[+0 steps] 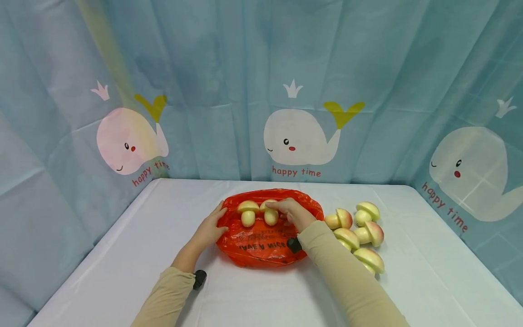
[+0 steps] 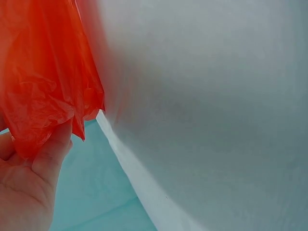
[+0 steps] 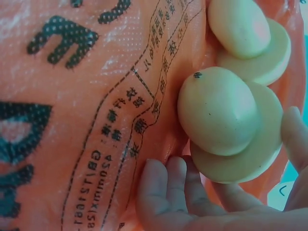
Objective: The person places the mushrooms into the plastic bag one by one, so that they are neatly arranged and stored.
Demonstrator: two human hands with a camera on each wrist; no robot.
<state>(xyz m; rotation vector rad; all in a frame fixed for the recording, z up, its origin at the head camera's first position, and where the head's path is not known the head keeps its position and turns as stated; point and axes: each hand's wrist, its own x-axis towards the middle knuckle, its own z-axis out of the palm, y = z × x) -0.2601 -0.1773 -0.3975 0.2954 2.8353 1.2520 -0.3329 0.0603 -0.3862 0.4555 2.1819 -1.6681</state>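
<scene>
Head view: red bag (image 1: pixel 253 259) lies mid-table on the white table (image 1: pixel 135 254), mouth spread wide, print on its inside toward 6 o'clock. Two mushrooms inside, near 12 o'clock, side by side, stems toward 6: the left one (image 1: pixel 247 218) and the right one (image 1: pixel 271 217). Left hand (image 1: pixel 207 231) at the bag's 9 o'clock rim, gripping it. Right hand (image 1: pixel 292 211) reaches in from 2 o'clock, thumb and fingers pinching the right one. Pile of five visible mushrooms (image 1: pixel 369 234) outside the bag, 3 to 4 o'clock from it, lying at various angles, close together; the right sleeve (image 1: pixel 347 277) passes near. Blue curtain (image 1: pixel 220 136) with whale prints at 12.

Left wrist view: bag fills 10 o'clock; left hand at 8, thumb and fingers closed on the crumpled film.

Right wrist view: held mushroom right of centre, about 3 o'clock, thumb against its cap, index finger under the cap; other fingers bent at 6. Second mushroom at 1 o'clock, just beside it. Dark print on the bag from 8 to 12.
</scene>
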